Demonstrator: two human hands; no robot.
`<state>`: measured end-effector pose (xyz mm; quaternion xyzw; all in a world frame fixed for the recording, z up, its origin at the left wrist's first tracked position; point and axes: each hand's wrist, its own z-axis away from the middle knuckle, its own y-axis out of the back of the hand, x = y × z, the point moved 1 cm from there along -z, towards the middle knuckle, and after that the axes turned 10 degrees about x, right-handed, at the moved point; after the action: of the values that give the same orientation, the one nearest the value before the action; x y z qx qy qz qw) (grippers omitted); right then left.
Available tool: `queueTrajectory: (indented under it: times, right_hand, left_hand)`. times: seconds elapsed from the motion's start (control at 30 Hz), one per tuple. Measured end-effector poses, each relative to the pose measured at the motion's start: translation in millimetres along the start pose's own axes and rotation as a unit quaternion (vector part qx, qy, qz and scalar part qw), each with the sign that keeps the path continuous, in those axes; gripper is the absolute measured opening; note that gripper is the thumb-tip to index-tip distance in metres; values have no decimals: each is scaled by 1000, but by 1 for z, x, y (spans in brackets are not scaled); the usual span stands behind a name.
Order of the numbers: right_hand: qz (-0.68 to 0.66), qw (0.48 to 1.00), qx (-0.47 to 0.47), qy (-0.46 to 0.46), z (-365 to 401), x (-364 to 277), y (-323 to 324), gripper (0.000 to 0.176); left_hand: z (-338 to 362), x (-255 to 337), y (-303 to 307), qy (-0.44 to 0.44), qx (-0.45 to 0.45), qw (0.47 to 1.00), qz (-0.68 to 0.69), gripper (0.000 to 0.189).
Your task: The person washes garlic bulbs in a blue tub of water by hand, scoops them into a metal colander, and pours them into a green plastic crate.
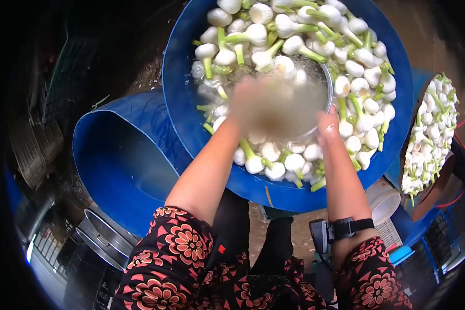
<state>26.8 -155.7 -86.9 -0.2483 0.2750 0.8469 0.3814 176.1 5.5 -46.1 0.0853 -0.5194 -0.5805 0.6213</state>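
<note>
A large round blue tub (176, 98) holds water and many garlic bulbs (365, 123) with short green stems. Among the bulbs sits a round vessel with a thin metal rim (329, 85); a few bulbs show inside it. My right hand (327, 126) is closed on the right side of that rim, thumb upward. On the left, my left hand (244, 98) reaches over the vessel into the tub. A blurred patch covers its fingers and the vessel's middle, so I cannot make out what it touches.
Left of the tub stands a blue barrel (82, 160) with its wide mouth showing. Metal basins (101, 240) lie below it. At the right, garlic is heaped on a raised surface (431, 134), near a white bucket (386, 201). A strapped device (341, 228) sits on my right forearm.
</note>
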Motion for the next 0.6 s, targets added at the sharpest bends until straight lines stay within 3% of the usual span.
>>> queueTrajectory:
  times: [0.07,0.1,0.17,0.23,0.27,0.33,0.37,0.43,0.47,0.53,0.57,0.6]
  right_hand:
    - [-68,997,-35,-28,4,-2,8,55]
    - [-125,990,-32,-55,20,0,15,52]
    - [-198,976,-29,-83,46,4,37,47]
    - [-245,963,-55,-97,57,18,62,46]
    - [-281,949,-87,-111,65,24,73,46]
    - [-316,934,-104,-128,89,23,85,46]
    - [-315,933,-118,-125,92,34,94,50]
    - [-328,931,-128,-97,115,30,113,52]
    - [-335,929,-135,-78,130,28,125,54]
    - [-333,932,-129,-53,156,29,150,57]
    - [-340,929,-133,-58,170,35,167,58]
    - [-347,926,-134,-64,186,41,187,60]
  left_hand:
    - [7,15,-11,-91,-68,993,43,77]
    - [15,14,-10,-116,-14,977,181,72]
    - [34,12,24,-49,47,966,249,57]
    - [51,4,56,-36,211,963,165,33]
    - [61,15,72,1,219,955,200,36]
    - [53,8,73,-8,157,958,241,40]
    - [47,9,74,-14,86,941,326,44]
    - [47,35,77,-20,-79,856,510,59]
    - [54,57,78,-31,-111,822,557,67]
    - [66,87,75,-135,-139,853,485,71]
    - [83,103,70,-114,-176,811,547,74]
    - [103,112,66,-158,-201,789,559,71]
